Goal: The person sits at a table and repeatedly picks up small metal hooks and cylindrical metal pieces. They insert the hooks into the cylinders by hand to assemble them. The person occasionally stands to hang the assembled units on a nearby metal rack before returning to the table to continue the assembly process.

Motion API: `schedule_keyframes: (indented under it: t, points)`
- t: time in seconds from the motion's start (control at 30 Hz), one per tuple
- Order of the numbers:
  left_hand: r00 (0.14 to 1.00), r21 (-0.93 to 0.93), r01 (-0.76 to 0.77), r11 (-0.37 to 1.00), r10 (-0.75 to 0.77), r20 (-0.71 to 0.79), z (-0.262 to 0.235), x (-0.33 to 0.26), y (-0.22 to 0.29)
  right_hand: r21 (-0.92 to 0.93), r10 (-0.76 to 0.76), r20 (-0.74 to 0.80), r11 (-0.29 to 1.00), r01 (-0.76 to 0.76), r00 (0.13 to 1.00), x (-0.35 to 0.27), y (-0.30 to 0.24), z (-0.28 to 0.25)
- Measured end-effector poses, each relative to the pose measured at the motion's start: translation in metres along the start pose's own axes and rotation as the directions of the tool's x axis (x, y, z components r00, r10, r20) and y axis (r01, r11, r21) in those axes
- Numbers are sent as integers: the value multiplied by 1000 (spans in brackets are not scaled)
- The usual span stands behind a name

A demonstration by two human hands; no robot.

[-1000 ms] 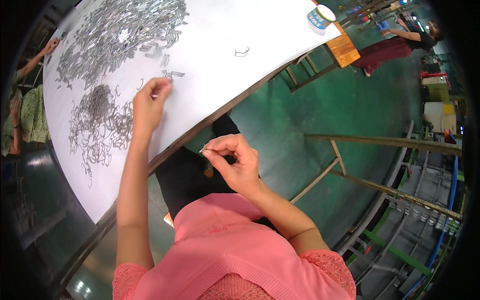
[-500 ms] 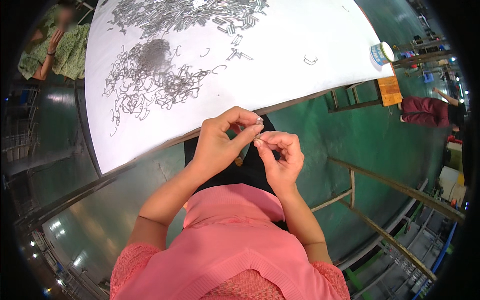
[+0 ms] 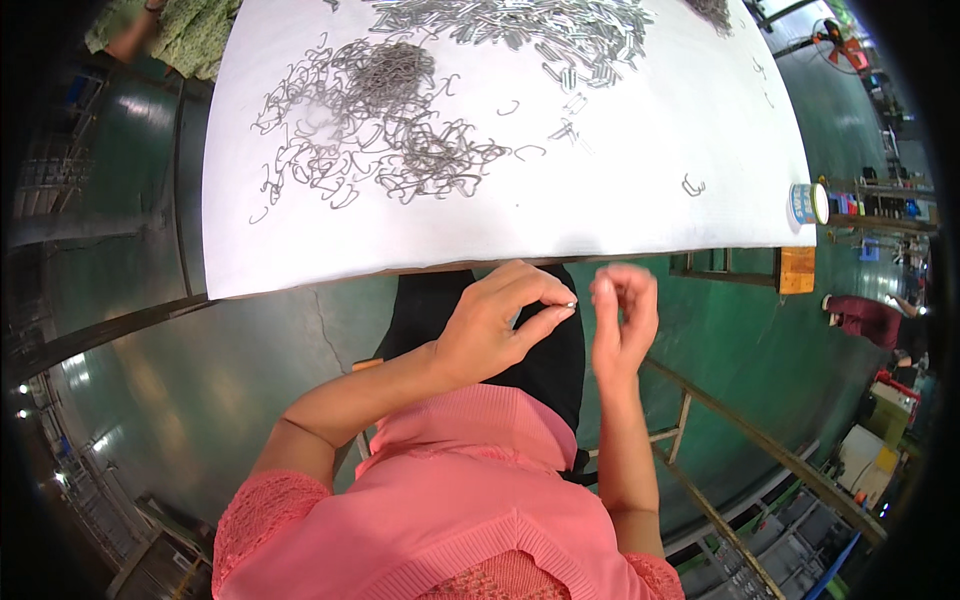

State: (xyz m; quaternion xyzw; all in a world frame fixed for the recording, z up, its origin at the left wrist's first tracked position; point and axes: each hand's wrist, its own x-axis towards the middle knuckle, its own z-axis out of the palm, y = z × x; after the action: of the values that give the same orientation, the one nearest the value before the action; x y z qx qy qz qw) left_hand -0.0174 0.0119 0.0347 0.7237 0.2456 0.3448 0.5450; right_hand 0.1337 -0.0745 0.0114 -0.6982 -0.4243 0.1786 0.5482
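My left hand (image 3: 510,315) is in front of the white table's near edge, thumb and forefinger pinched on a small shiny metal piece (image 3: 571,304); most of it is hidden by the fingertips. To its right, my right hand (image 3: 625,315) is raised and apart from it, slightly blurred, with the thumb off the half-curled fingers and nothing visible between them. On the white table (image 3: 600,220) beyond lies a loose heap of bent wire hooks (image 3: 435,155). Farther back is a pile of flat, silvery metal clips (image 3: 560,30).
A blue and white tub (image 3: 808,204) stands at the table's right corner. A few stray hooks (image 3: 693,186) lie apart on the tabletop. At the far left sits a person in a patterned green garment (image 3: 195,35). Metal rails (image 3: 740,450) run along the right over a green floor.
My hands were together at the fingertips; the right has come away to the right. The left keeps its pinch. The view has shifted, showing more of the table's right side.
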Motion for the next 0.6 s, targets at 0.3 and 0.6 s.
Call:
schedule_keyframes:
  t: [0.3, 0.6]
  points:
    - [999, -19, -30, 999, 30, 14, -8, -12, -23, -407, -336, 488, 729, 550, 806, 117, 20, 103]
    - [999, -5, -20, 1000, 20, -30, -18, -21, -40, -346, -366, 590, 691, 635, 720, 156, 26, 120]
